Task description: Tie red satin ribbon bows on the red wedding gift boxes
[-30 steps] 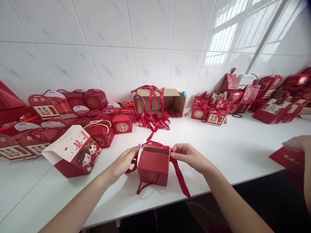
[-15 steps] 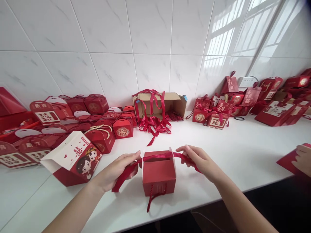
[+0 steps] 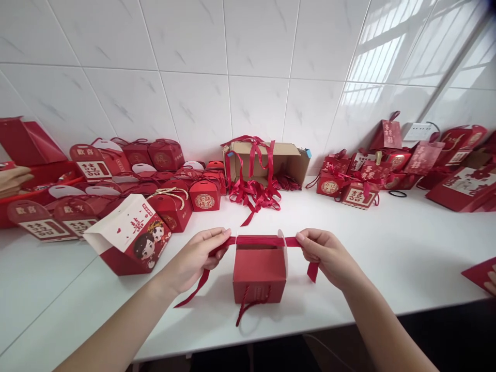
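Observation:
A small red gift box (image 3: 259, 268) stands upright on the white table in front of me, with a dark red cord hanging from its near face. Across its top a red ribbon (image 3: 259, 240) is stretched straight, passing through the raised side flaps. My left hand (image 3: 203, 256) pinches the ribbon just left of the box, and a tail of it trails down to the table. On the other side my right hand (image 3: 323, 253) grips the ribbon between thumb and fingers, with a short end dangling below.
Many red gift boxes (image 3: 163, 155) crowd the left, a white-topped box (image 3: 127, 235) nearest. At the wall lies a cardboard box (image 3: 289, 165) with loose ribbons (image 3: 256, 196). More boxes (image 3: 358, 194) stand right. Other people's hands show at the left (image 3: 13, 181) and right edges.
The ribbon has been pulled taut and flat across the box top. My right hand now pinches it with a closed grip. The view has shifted left, bringing another person's hand in at the left.

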{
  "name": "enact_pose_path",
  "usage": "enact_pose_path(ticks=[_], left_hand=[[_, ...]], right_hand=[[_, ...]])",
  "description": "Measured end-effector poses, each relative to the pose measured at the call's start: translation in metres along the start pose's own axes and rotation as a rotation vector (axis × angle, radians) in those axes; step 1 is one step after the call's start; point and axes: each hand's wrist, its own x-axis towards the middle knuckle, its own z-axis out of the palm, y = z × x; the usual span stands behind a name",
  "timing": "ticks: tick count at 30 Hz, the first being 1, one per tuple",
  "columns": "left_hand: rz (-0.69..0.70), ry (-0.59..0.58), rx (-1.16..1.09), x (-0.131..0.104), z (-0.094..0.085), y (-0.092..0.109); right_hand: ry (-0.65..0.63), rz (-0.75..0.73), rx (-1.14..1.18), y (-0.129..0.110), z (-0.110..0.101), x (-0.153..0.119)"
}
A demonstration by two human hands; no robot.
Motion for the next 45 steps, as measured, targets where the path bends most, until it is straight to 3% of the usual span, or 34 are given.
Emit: enact_pose_path(ticks=[6,14,18,27,31,39,41,45], left_hand=[[0.031,0.042,0.158,0.001,0.004,-0.003],[0.113,0.107,0.265,0.0,0.001,-0.024],[0.22,0.173,0.33,-0.002,0.006,-0.029],[0.317,0.164,0.38,0.001,0.012,-0.037],[0.381,0.211,0.466,0.0,0.015,-0.035],[0.425,0.234,0.555,-0.001,0.018,-0.031],[0.394,0.193,0.498,-0.002,0.014,-0.03],[0.331,-0.022,0.405,-0.006,0.008,-0.018]], right_hand=[[-0.066,0.07,-0.068,0.004,-0.01,0.003],[-0.172,0.104,0.025,0.023,0.006,0.005],[-0.136,0.089,0.103,0.031,0.01,0.005],[-0.113,0.077,0.174,0.038,0.022,0.002],[-0.02,0.038,0.125,0.036,0.027,-0.002],[0.035,-0.001,0.032,0.027,0.029,-0.007],[0.052,0.003,0.009,0.024,0.028,-0.008],[0.085,0.029,-0.032,0.022,0.027,-0.008]])
